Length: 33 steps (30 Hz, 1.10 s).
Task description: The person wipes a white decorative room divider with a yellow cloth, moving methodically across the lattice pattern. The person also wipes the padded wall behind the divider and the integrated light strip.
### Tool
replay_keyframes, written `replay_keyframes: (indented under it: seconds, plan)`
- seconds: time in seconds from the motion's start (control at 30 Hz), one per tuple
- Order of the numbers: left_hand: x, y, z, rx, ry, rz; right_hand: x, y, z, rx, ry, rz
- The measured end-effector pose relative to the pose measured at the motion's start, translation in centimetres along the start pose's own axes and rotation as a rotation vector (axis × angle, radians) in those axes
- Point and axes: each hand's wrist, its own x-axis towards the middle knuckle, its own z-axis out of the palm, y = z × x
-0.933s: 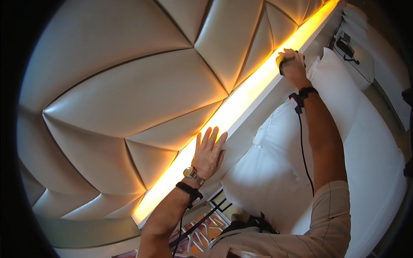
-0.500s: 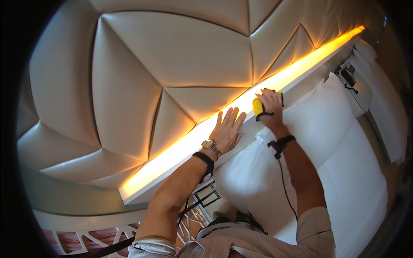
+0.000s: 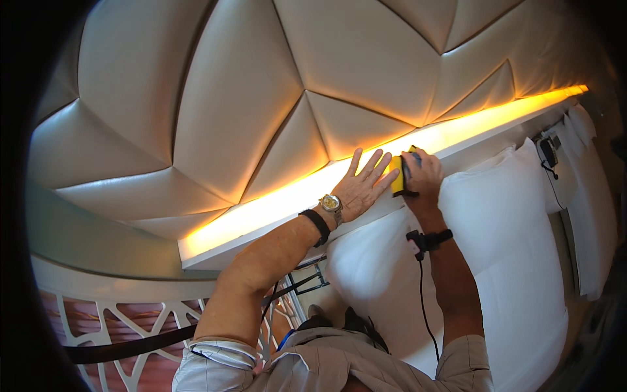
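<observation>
My left hand (image 3: 366, 186) lies with its fingers spread on the glowing white ledge (image 3: 277, 212), which runs along the foot of a padded headboard wall (image 3: 372, 65). Just to its right, my right hand (image 3: 427, 178) is closed around a yellow pad with black edges (image 3: 397, 183), held against the ledge. The left fingertips are close beside the pad; whether they touch it I cannot tell. A watch (image 3: 331, 204) and a black band sit on my left wrist. On my right wrist a black strap (image 3: 428, 240) carries a small device with a cable.
White pillows (image 3: 490, 196) and bedding fill the area below the ledge to the right. Farther right, a dark device with a cord (image 3: 548, 151) rests on a pale surface. A white lattice panel (image 3: 104, 336) stands at the lower left, and a black strap crosses it.
The view has turned, so the ledge slopes less steeply. My left fingers have spread wider, and the left hand and the pad in my right hand are closer together.
</observation>
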Motion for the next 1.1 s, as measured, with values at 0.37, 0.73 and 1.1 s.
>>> replay_keyframes:
  seconds: [0.37,0.73,1.1]
  plan:
    - [-0.4,-0.4,-0.2,-0.045,-0.022,-0.131,3.2,9.0,2.1,1.769,0.102,1.076]
    - [0.1,-0.4,0.0,-0.018,-0.068,-0.136,21.3,12.9,2.8,0.403,0.855,0.251]
    - [-0.3,-0.3,0.2,-0.061,-0.092,-0.143,19.5,8.5,5.2,0.506,0.718,-0.106]
